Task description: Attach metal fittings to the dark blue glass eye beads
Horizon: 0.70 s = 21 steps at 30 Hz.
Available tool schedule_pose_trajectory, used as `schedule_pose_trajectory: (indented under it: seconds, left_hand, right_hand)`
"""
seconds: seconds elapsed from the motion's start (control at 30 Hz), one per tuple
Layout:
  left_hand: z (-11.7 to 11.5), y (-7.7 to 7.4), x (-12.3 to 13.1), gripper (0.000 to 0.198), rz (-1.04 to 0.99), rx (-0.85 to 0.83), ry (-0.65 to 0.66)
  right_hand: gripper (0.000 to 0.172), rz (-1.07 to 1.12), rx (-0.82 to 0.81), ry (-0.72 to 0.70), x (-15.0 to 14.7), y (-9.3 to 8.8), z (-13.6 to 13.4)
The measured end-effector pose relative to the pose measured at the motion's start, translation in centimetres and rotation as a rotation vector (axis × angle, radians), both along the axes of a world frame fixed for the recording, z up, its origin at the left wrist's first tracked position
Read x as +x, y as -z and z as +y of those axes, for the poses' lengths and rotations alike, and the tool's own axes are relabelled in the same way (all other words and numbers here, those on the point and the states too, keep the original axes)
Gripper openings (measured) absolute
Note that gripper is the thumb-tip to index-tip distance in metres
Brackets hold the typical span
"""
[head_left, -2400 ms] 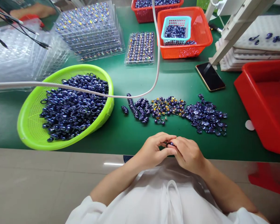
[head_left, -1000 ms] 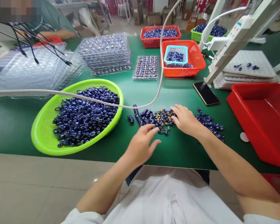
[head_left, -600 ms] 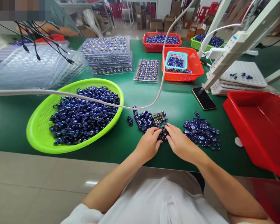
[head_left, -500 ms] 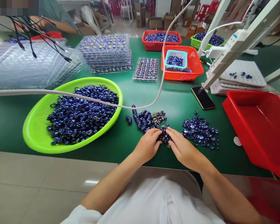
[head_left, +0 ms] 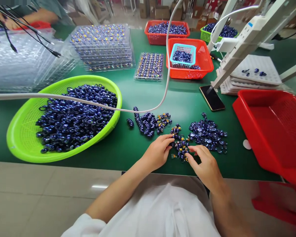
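A small pile of dark blue and gold pieces (head_left: 182, 147) lies on the green table between my hands. My left hand (head_left: 158, 152) touches its left side, fingers bent and thumb apart, with nothing visible held. My right hand (head_left: 204, 164) is at the pile's right edge, thumb and fingers apart. Beyond my left hand are rows of stacked dark rings (head_left: 148, 124) and a cluster of gold-and-blue pieces (head_left: 162, 121). A heap of loose dark blue pieces (head_left: 208, 133) lies beyond my right hand.
A green basket (head_left: 17, 140) of dark rings stands left, under a hanging white cable (head_left: 93, 102). Clear trays (head_left: 102, 49), red baskets (head_left: 204, 70) and a phone (head_left: 212, 98) are behind. A red tray (head_left: 273, 131) is at right. A person's arm (head_left: 43, 16) shows far left.
My hands have moved apart, my right hand shifting right and nearer to me. More of the blue-and-gold pile shows, spread out between them. The whole view has shifted slightly.
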State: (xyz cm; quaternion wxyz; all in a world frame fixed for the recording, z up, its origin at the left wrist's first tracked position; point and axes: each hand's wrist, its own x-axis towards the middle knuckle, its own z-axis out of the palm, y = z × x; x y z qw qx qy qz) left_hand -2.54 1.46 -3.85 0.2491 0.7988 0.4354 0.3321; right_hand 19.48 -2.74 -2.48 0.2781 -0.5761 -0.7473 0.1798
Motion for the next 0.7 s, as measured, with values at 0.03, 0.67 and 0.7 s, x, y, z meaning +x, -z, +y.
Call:
schedule_pose_trajectory:
  seconds: [0.03, 0.67, 0.7]
  left_hand:
    - [-0.1, -0.2, 0.0, 0.028, 0.001, 0.009, -0.017]
    - [-1.6, -0.8, 2.5, 0.029, 0.12, 0.084, -0.113]
    - [-1.6, -1.0, 2.3, 0.03, 0.069, 0.079, -0.112]
  right_hand:
    - [0.01, -0.026, -0.003, -0.018, -0.1, 0.1, 0.1]
    - [0.012, 0.708, -0.148, 0.143, -1.7, 0.5, 1.5]
    - [0.011, 0.727, -0.157, 0.148, -1.7, 0.4, 1.5]
